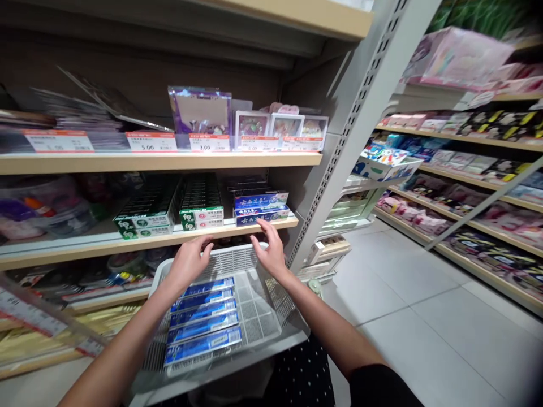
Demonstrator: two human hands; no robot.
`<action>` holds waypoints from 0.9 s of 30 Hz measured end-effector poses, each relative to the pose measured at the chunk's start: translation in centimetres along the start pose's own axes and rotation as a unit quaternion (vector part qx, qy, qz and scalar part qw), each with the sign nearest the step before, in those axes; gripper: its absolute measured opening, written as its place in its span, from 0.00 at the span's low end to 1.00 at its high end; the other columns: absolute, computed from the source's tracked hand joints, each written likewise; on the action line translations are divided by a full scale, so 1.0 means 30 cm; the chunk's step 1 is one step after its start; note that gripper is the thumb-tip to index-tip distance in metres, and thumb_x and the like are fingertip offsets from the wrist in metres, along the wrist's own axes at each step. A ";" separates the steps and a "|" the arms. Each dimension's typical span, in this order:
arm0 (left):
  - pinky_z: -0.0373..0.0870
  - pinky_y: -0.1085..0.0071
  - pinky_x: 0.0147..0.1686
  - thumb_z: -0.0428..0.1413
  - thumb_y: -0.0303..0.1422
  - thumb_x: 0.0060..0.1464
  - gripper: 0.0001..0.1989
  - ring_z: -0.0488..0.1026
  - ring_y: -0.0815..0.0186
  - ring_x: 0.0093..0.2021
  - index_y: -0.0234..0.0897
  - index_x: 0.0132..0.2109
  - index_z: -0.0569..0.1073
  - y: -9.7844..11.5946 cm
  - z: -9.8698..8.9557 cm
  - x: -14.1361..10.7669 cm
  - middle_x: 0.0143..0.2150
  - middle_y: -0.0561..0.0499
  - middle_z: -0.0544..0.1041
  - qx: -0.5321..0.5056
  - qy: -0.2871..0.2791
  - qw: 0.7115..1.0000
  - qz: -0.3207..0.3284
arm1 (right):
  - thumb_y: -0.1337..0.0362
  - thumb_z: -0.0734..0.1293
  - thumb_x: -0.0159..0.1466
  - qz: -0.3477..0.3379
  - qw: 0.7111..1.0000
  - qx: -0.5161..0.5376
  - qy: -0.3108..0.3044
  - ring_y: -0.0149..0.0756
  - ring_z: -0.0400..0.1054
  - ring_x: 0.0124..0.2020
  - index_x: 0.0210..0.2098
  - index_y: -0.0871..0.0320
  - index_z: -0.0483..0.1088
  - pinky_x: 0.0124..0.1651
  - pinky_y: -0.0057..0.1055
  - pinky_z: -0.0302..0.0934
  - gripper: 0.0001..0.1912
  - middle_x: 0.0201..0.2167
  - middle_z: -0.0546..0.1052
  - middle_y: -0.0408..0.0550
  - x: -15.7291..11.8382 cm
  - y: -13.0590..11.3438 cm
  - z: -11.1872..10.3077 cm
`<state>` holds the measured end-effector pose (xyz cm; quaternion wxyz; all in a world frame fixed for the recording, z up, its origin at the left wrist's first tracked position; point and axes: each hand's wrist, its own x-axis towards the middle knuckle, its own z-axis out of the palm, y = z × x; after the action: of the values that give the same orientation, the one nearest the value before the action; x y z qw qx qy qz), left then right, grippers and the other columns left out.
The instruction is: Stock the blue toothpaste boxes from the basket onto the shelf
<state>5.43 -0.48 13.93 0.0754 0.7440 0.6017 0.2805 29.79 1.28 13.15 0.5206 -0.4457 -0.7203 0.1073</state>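
On the lower shelf, two blue toothpaste boxes (pixel 261 208) are stacked at the front edge, with darker boxes behind them. My right hand (pixel 271 251) is just below and in front of this stack, thumb and fingers apart, nothing held; whether a fingertip touches the lower box I cannot tell. Over the far left part of a grey plastic basket (pixel 261 308) hovers my left hand (pixel 190 260), empty, its fingers loosely bent. Several blue toothpaste boxes (pixel 203 319) lie in a column on the basket's left side, partly hidden by my left forearm.
Green-and-white boxes (pixel 201 217) stand in rows left of the blue stack. The shelf above carries price tags (pixel 207 142) and small boxed goods (pixel 251 125). A metal upright (pixel 352 118) rises at right, beyond which are a tiled floor (pixel 399 316) and other stocked shelves.
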 end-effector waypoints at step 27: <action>0.67 0.67 0.42 0.47 0.38 0.60 0.27 0.74 0.53 0.50 0.31 0.63 0.56 -0.354 0.255 -0.247 0.52 0.34 0.74 0.132 -0.274 0.928 -0.216 | 0.68 0.69 0.56 0.313 0.904 0.121 -0.264 0.42 0.69 0.51 0.51 0.59 0.70 0.57 0.41 0.60 0.22 0.51 0.75 0.54 -0.381 0.257 0.341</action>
<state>-0.62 -2.89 0.36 0.1975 0.6470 0.7354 -0.0390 25.93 0.29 -3.54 0.3009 -0.5374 -0.6359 0.4650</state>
